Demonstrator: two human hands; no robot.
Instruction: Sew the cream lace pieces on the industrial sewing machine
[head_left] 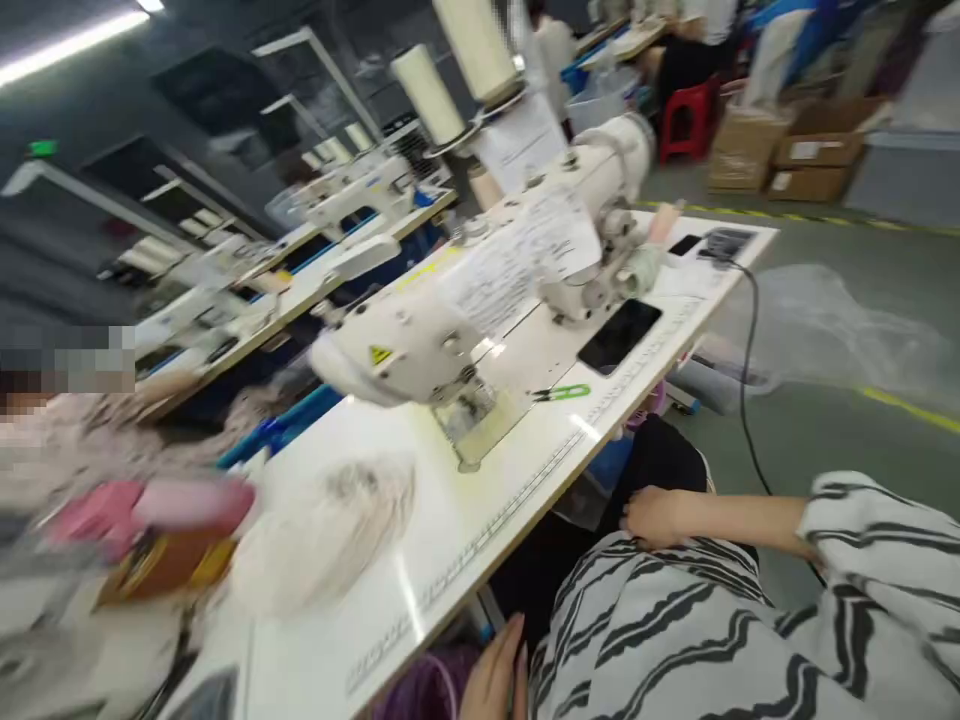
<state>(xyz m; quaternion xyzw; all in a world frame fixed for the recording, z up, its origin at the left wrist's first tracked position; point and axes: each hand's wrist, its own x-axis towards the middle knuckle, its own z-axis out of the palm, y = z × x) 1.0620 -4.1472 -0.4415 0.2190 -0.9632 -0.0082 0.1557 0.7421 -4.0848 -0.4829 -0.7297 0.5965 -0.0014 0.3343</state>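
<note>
A black-and-white striped shirt (675, 630) fills the foreground beside an industrial sewing machine (412, 345). The right hand (651, 517) rests loosely curled, the left hand (491, 677) straight-fingered; whether either grips anything cannot be told. Green-handled thread snips (574, 391) lie near a smartphone (619, 336) on the white table (435, 510).

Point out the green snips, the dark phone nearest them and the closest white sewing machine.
Green snips (558, 393), head view: on the handle, near the blades.
Dark phone (619, 337), head view: middle of its upper face.
White sewing machine (418, 345), head view: casing at the needle end.
</note>
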